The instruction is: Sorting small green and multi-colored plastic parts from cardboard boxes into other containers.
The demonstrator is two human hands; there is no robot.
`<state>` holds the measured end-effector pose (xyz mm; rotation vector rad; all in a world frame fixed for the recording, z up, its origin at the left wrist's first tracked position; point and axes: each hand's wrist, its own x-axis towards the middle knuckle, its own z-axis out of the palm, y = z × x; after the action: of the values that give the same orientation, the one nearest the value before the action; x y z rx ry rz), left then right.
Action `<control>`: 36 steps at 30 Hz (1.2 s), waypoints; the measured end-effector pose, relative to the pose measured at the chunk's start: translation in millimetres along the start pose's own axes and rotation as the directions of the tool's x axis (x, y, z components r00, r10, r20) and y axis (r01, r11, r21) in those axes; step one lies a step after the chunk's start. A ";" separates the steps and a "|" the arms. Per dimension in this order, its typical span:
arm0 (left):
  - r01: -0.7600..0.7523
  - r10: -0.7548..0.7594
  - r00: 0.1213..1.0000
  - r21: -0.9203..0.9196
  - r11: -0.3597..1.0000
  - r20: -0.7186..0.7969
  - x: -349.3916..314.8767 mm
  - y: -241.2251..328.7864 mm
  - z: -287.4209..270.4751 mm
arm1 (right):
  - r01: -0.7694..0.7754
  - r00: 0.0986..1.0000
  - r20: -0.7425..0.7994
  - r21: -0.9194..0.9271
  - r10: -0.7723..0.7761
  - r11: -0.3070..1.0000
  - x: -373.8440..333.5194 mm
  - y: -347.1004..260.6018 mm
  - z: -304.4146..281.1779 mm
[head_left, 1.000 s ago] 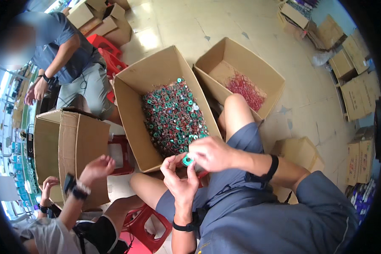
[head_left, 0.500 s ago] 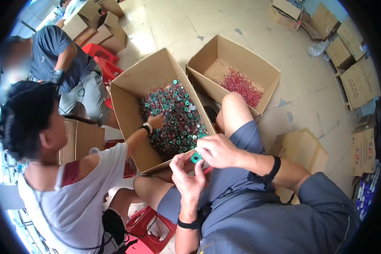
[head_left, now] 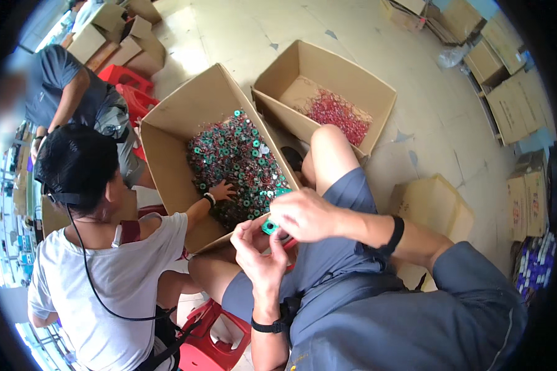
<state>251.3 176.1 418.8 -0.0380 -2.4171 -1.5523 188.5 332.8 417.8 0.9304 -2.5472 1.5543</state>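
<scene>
A small green circuit board (head_left: 269, 227) with a dark round centre is pinched in the fingers of my left hand (head_left: 259, 255), over my lap. My right hand (head_left: 306, 215) is closed just above and beside the board. Whatever its fingertips grip is hidden behind the hand. Beyond both hands stands a tall cardboard box (head_left: 172, 120) holding a heap of green round-centred boards tangled with dark red wires. A co-worker's hand (head_left: 223, 190) with a white wristband rests spread on that heap.
Another cardboard box (head_left: 275, 102), with loose red wires on its bottom, stands behind my knee. The co-worker in a white shirt (head_left: 105, 272) sits close at my left, near a red stool (head_left: 213, 346). An open carton (head_left: 439, 204) lies right of my leg. Another person (head_left: 65, 86) sits farther left.
My view has shifted, so the boxes sit lower left. The co-worker's head has turned and their fingers have spread on the heap. My right hand has turned over the board still held in my left.
</scene>
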 end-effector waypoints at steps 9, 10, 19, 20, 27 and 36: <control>-0.020 0.020 1.000 0.109 0.994 0.007 10.1 -1.5 -1.0 | -0.042 0.999 -0.036 -0.059 0.040 0.997 13.7 3.4 0.9; -0.014 0.015 1.000 0.089 0.996 -0.011 9.9 -1.6 -1.8 | 0.014 1.000 -0.017 -0.058 -0.015 0.998 13.4 0.2 0.5; 0.010 -0.009 1.000 0.038 0.999 -0.014 13.7 6.6 -1.9 | 0.033 0.998 -0.055 -0.037 -0.035 0.999 20.2 10.4 -5.2; -0.018 0.020 1.000 0.072 0.997 -0.016 13.6 2.0 -2.7 | -0.013 1.000 0.006 -0.075 0.013 0.997 18.4 3.9 -3.1; -0.023 0.026 0.999 0.049 0.999 -0.047 13.3 0.7 -7.0 | -0.017 0.999 0.032 -0.107 0.020 0.994 29.4 -1.2 -0.5; -0.016 0.018 0.996 0.027 1.000 -0.083 12.7 -7.2 -9.3 | -0.011 1.000 0.000 0.016 0.011 1.000 33.9 4.8 10.0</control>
<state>239.8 163.2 419.0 0.0107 -2.3665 -1.4845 161.1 310.0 419.4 0.9196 -2.5472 1.5798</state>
